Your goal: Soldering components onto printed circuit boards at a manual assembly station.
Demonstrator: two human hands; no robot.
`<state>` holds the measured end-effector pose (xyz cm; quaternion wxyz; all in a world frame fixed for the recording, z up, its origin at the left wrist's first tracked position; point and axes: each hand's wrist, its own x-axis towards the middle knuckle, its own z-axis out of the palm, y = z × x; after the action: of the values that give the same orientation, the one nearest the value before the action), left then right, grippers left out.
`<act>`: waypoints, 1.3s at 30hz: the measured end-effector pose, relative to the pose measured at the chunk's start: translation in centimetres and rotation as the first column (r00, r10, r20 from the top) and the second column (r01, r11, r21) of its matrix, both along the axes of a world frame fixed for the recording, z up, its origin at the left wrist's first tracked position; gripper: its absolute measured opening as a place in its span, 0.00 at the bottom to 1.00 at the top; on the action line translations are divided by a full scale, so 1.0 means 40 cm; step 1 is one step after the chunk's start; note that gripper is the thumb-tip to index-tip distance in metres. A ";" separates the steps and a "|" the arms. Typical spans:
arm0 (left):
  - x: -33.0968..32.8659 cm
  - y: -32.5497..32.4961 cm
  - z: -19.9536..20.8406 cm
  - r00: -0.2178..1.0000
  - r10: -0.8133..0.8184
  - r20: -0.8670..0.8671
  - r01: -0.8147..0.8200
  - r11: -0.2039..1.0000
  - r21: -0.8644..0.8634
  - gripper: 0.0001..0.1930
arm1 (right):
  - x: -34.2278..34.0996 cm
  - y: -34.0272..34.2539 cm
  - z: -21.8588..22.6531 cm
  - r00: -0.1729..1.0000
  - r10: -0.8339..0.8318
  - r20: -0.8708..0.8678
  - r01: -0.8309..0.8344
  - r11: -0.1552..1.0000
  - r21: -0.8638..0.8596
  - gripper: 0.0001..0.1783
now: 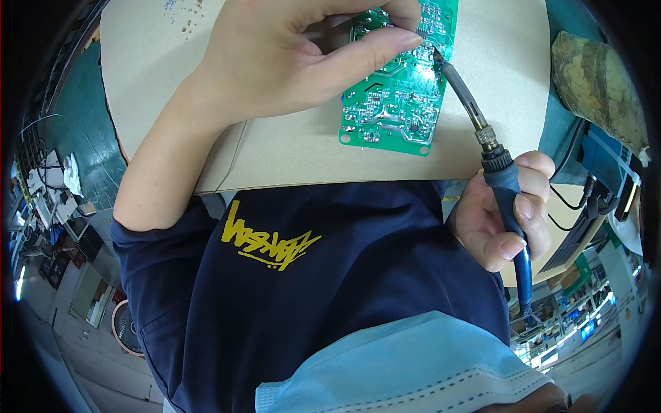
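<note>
A green circuit board point(392, 131), with many small parts and shiny solder spots, lies on a sheet of brown cardboard point(496, 89). My right hand point(502, 213) grips the blue handle of a soldering iron point(506, 182). Its dark tip meets the board near the right edge, or is just above it. Over the board's upper left, my left hand point(310, 62) has thumb and index finger pinched close to the iron's tip. Whatever is between those fingertips is too small to make out. A thin grey wire point(234, 158) trails from beneath my left wrist across the cardboard.
Dark crumbs point(189, 24) dot the cardboard's upper left. A stained, brownish rounded object point(595, 89) stands at the right, near black cables point(571, 158) and a blue holder point(606, 162). Further cables and white items point(55, 186) lie at the left, with a fan point(125, 327) below.
</note>
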<state>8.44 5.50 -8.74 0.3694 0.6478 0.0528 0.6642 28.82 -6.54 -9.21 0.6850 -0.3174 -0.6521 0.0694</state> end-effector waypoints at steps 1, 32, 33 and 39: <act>0.000 -0.001 0.001 1.000 0.001 -0.002 -0.001 1.000 -0.003 0.06 | -0.001 -0.001 0.001 1.000 0.001 0.000 -0.001 1.000 -0.006 0.21; -0.103 -0.023 0.170 0.482 0.100 -0.870 -0.209 0.978 -0.003 0.05 | -0.002 -0.002 0.015 1.000 -0.010 0.001 0.010 1.000 0.010 0.21; -0.104 -0.022 0.170 0.483 0.115 -0.868 -0.195 0.981 0.021 0.05 | -0.003 0.000 0.028 0.999 -0.001 0.038 0.001 1.000 0.008 0.21; -0.106 -0.023 0.164 0.498 0.130 -0.858 -0.212 0.977 0.025 0.06 | -0.017 0.012 0.091 0.977 -0.012 0.213 0.007 1.000 0.024 0.18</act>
<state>4.19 4.58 -2.20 0.2544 0.8656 0.3189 0.2902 28.16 -6.04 -5.58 0.6150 -0.3182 -0.7210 0.0239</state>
